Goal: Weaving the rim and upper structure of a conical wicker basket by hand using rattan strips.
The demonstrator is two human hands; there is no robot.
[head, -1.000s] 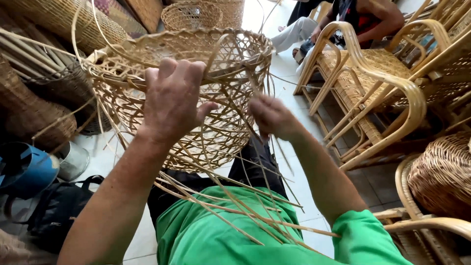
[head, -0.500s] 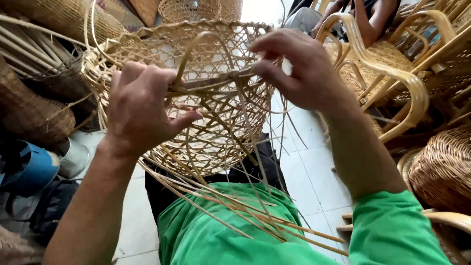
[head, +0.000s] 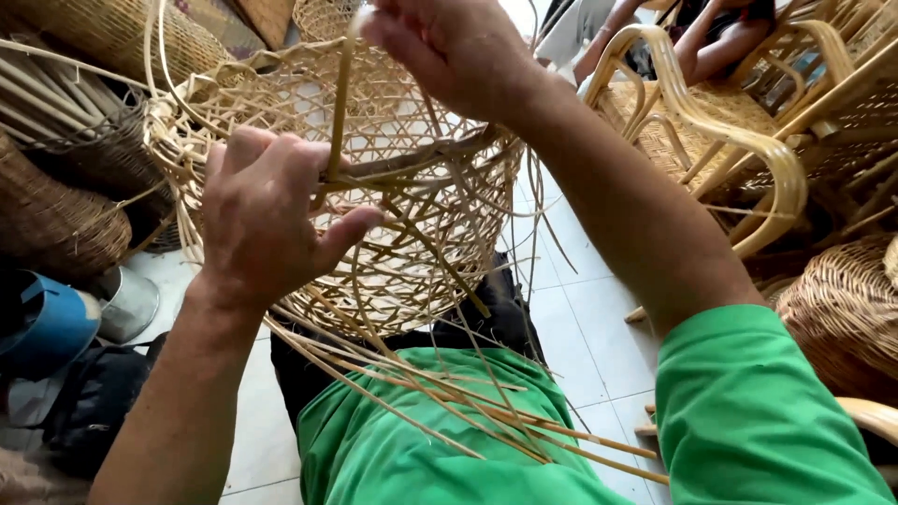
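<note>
Open-weave basket [head: 374, 187] sits tilted on the person's lap, rim toward the camera. Left hand [head: 267, 220] is closed on the rim, thumb pressing the crossing point. Right hand [head: 449, 47] is raised above the rim, fingers pinched on a cane strip [head: 339, 103] and drawing it upward. Loose strips [head: 449, 402] trail over the green shirt. Judgement: pull steadily in line with the weave, and keep the thumb clamped so the lashing stays tight. Cane chairs [head: 711, 122] stand to the right.
</note>
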